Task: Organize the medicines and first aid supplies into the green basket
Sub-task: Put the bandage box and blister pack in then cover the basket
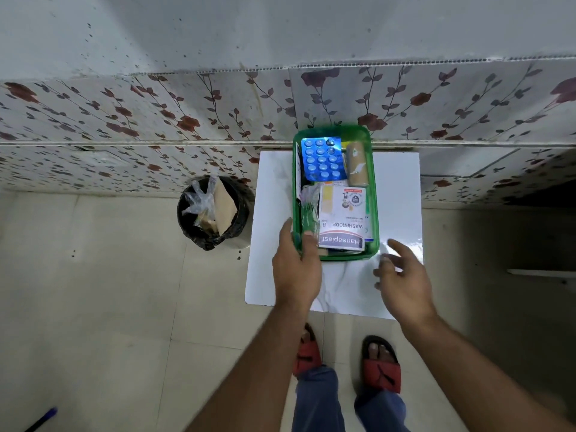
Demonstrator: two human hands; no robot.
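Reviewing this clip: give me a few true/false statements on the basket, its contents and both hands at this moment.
1. The green basket sits on the white table. True.
2. The left hand hovers clear of the basket. False: its fingers grip the basket's near left corner.
3. The blue blister pack lies inside the basket. True.
4. The right hand holds the bandage roll. False: it is open and empty; the roll lies in the basket.
5. The black bin is empty. False: it holds wrappers.
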